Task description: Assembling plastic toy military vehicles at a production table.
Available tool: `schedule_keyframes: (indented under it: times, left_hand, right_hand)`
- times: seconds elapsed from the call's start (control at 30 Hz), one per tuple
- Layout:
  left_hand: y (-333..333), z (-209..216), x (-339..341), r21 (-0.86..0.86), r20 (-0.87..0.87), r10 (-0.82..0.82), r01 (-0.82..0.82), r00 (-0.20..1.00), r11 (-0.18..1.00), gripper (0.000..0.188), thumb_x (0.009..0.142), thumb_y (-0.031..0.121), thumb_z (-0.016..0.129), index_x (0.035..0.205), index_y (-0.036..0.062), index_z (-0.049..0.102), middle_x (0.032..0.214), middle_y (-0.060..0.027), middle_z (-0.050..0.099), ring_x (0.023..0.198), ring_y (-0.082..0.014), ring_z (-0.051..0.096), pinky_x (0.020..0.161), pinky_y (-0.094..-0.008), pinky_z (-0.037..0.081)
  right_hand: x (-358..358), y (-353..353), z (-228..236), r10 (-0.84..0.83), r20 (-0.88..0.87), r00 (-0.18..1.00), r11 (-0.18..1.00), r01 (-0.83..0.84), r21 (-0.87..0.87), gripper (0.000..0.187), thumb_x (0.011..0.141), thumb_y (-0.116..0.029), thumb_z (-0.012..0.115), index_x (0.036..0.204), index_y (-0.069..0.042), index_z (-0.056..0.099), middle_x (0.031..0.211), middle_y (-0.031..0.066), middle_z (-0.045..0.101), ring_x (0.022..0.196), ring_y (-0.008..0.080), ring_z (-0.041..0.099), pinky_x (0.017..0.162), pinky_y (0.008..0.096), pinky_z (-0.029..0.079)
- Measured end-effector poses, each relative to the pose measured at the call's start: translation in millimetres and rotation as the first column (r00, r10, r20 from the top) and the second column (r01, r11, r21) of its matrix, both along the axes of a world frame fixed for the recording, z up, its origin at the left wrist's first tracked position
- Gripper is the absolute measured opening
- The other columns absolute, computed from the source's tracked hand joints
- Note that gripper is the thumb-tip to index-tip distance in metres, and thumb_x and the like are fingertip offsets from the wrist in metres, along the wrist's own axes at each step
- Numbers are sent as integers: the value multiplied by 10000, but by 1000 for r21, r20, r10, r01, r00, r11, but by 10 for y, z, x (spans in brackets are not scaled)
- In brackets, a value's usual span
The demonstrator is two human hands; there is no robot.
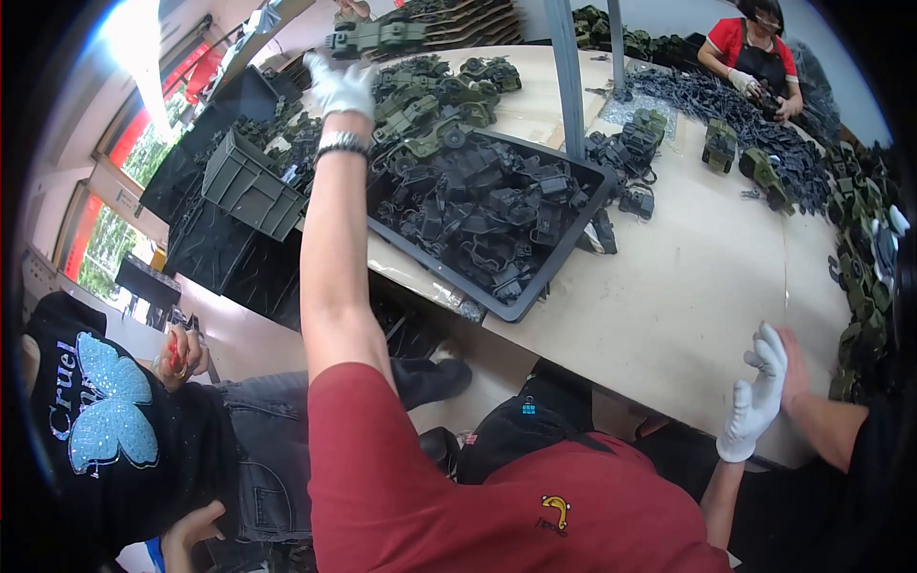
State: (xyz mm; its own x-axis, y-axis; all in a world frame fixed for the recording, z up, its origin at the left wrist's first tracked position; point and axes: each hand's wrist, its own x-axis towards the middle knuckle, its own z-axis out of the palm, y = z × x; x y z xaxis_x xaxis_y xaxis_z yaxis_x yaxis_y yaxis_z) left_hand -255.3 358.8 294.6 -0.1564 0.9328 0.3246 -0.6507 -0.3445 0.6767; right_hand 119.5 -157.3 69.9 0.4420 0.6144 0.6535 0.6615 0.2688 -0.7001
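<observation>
Where left hand [344, 89] extends | toy truck [376, 38]: green, blurred, seemingly wheeled

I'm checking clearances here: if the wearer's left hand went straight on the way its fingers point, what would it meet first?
Probably the green toy vehicle just beyond the left hand, though depth is unclear in this single view.

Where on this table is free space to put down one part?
The widest bare tabletop lies between the black tray and the olive vehicles along the right edge, beyond the right hand. A smaller patch lies between the olive vehicle heap and the metal post. The tray and heap are crowded.
</observation>
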Motion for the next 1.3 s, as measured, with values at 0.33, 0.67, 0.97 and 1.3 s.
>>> schedule_keyframes:
  times: [0.33,0.67,0.97,1.3]
  left_hand:
    - [-180,-2168,-1869,116,-978,-75,-814,-192,570,807,731,213,710,1476,137,406,1525,-124,366,1388,-422,326,1110,-486,368]
    - [-228,-2400,-2125,375,-917,350,-715,-192,590,652,531,190,896,1071,38,563,1121,-169,585,1043,-356,588,910,-411,497]
    - [253,-1913,-1820,412,-807,579,-813,-116,411,464,544,187,915,863,-34,661,876,-167,702,766,-282,663,767,-415,526]
    - [1323,-649,-1501,521,-636,558,-237,534,820,537,940,137,666,1389,-62,450,1411,-146,446,1225,-275,522,1009,-380,513]
  right_hand:
    - [-299,226,-177,66,248,967,909,45,-415,319,840,-220,668,1100,-46,608,1233,179,588,1143,385,531,997,468,410]
    - [-533,438,-449,72,468,881,810,221,-542,480,721,-126,733,1170,-94,566,1281,142,556,1196,374,484,1029,490,355]
    - [-531,416,-570,-28,505,863,779,335,-530,417,758,-174,724,1149,-90,607,1247,137,580,1182,367,495,1019,485,368]
    - [-112,821,-387,-207,613,763,779,507,-368,542,736,-203,752,1243,-129,576,1351,122,525,1242,363,467,1041,471,370]
